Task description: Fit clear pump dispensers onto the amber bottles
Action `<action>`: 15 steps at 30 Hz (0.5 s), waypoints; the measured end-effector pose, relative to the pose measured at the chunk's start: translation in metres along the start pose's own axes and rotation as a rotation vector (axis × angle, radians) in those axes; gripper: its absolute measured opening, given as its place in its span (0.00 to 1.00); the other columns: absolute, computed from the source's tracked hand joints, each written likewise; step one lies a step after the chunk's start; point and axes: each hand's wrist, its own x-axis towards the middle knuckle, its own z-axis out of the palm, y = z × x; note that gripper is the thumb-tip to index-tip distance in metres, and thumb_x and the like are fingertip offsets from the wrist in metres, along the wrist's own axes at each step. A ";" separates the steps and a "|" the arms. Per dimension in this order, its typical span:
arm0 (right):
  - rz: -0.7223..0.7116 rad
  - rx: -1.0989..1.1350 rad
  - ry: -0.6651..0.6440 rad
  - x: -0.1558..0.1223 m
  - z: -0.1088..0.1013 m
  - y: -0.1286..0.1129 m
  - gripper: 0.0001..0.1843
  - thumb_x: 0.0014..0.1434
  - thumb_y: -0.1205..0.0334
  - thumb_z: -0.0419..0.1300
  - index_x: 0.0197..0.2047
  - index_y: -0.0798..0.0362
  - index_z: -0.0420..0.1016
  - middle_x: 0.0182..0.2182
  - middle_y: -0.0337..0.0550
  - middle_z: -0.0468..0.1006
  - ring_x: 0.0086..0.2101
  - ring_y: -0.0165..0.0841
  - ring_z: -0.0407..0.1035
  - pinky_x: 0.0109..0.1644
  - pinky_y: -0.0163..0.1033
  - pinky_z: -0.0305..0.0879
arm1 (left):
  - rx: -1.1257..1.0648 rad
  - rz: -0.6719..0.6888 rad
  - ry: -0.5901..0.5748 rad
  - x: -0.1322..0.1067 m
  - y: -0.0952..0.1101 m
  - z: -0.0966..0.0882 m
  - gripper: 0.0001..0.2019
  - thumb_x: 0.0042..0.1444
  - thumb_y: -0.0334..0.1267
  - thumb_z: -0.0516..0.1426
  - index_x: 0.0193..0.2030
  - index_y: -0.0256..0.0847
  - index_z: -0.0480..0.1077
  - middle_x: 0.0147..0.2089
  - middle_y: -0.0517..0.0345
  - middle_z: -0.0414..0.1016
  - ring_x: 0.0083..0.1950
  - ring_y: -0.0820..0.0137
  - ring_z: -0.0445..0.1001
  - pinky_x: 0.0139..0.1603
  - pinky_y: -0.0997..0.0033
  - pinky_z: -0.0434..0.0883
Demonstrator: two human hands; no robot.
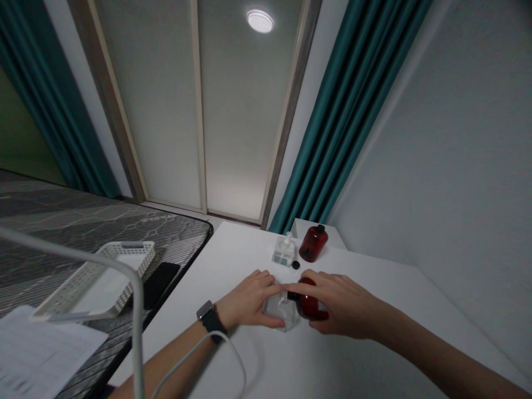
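Observation:
My left hand (260,299) is wrapped around a clear bottle (280,311) on the white table, steadying it. A dark red bottle (310,307) is gripped in my right hand (343,305). That bottle lies tilted on its side, its black neck (293,296) pointing left at the top of the clear bottle. Whether the two mouths touch cannot be made out. My right index finger stretches along the red bottle toward my left hand. Behind them lies a small black cap (296,265), beside a clear pump bottle (284,249) and a second red bottle (313,244) with a black top.
The white table (199,366) meets a wall on the right. On the left, a dark patterned surface (178,230) carries a white basket (137,266), a black flat object (162,282) and paper sheets (45,354). A white cable (139,332) hangs across the near left.

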 end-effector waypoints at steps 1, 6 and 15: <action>0.000 -0.001 0.002 0.000 0.000 0.000 0.42 0.51 0.66 0.64 0.66 0.32 0.60 0.49 0.44 0.72 0.45 0.45 0.72 0.43 0.46 0.64 | 0.000 0.000 0.002 0.000 0.000 0.000 0.34 0.53 0.63 0.62 0.60 0.46 0.67 0.42 0.54 0.72 0.45 0.57 0.71 0.49 0.60 0.63; -0.008 -0.005 0.017 0.000 0.002 0.001 0.42 0.50 0.66 0.64 0.67 0.32 0.60 0.49 0.44 0.72 0.45 0.45 0.73 0.42 0.46 0.63 | 0.005 0.009 0.016 0.000 -0.001 0.001 0.33 0.53 0.64 0.62 0.58 0.45 0.68 0.42 0.53 0.72 0.45 0.57 0.71 0.50 0.60 0.63; -0.025 -0.022 0.047 -0.002 0.003 0.002 0.42 0.50 0.66 0.64 0.66 0.33 0.60 0.48 0.44 0.73 0.43 0.44 0.73 0.41 0.44 0.63 | -0.002 0.007 0.017 0.000 0.000 0.000 0.33 0.52 0.64 0.62 0.58 0.45 0.68 0.42 0.54 0.72 0.45 0.58 0.70 0.48 0.61 0.64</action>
